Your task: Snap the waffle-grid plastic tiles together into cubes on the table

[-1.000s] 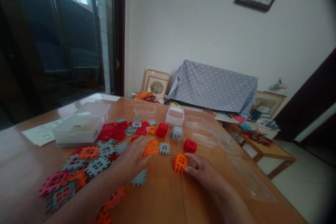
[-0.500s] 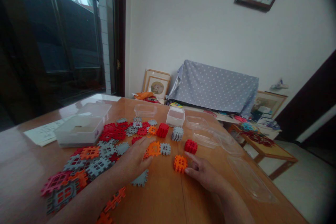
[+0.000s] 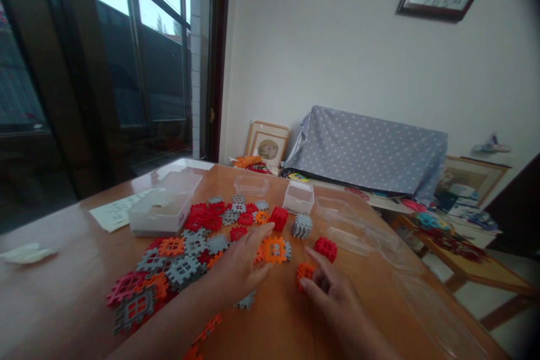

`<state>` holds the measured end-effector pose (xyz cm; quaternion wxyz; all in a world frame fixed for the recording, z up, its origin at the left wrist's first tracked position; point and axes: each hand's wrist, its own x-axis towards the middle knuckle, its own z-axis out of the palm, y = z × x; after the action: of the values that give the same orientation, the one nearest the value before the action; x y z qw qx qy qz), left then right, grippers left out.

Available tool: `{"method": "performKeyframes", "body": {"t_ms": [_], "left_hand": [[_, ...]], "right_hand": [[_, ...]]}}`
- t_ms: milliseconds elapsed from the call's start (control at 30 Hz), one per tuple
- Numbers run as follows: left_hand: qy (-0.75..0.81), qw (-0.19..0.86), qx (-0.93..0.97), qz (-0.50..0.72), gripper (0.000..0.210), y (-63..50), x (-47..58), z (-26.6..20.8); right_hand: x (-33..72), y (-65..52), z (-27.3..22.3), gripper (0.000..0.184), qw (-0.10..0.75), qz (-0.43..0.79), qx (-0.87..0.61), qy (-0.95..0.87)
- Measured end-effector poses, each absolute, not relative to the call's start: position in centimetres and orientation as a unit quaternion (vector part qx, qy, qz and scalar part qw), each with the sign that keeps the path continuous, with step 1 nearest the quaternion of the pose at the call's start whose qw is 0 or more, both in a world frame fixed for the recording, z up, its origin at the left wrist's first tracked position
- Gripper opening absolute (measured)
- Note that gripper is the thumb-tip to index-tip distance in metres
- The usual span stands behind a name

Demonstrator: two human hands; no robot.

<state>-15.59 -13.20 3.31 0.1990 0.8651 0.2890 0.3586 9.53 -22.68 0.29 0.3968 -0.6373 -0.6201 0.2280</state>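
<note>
My left hand (image 3: pixel 242 261) grips an orange square toothed tile (image 3: pixel 275 250) by its left side, thumb below and fingers above. This tile partly covers a grey tile (image 3: pixel 288 251) on the table. My right hand (image 3: pixel 333 289) closes on a small orange tile stack (image 3: pixel 304 274), thumb in front and index finger over its far side; part of the stack is hidden. Close by stand a red tile stack (image 3: pixel 326 248), a grey tile stack (image 3: pixel 302 226) and another red stack (image 3: pixel 279 218). Left of my left hand lies a loose heap of red, grey and orange tiles (image 3: pixel 183 270).
A translucent box (image 3: pixel 160 214) stands at the left beside a paper sheet (image 3: pixel 112 212). A small clear box (image 3: pixel 298 197) is at the back. Thin clear plastic trays (image 3: pixel 350 236) line the right side of the table. A crumpled tissue (image 3: pixel 27 253) lies far left.
My left hand has moved right with the orange tile, which now covers more of the grey one. My right hand has closed in around the orange stack. The view has turned left.
</note>
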Motion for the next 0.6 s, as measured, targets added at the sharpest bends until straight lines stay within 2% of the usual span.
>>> {"method": "performKeyframes", "body": {"t_ms": [233, 600], "left_hand": [[0.255, 0.177, 0.891, 0.330, 0.086, -14.7, -15.3, 4.2], [0.226, 0.123, 0.912, 0.319, 0.091, -15.4, -14.7, 4.2]], "right_hand": [[7.6, -22.8, 0.8, 0.074, 0.410, 0.176, -0.615, -0.650], [7.4, -22.8, 1.3, 0.058, 0.412, 0.128, -0.580, -0.692]]}}
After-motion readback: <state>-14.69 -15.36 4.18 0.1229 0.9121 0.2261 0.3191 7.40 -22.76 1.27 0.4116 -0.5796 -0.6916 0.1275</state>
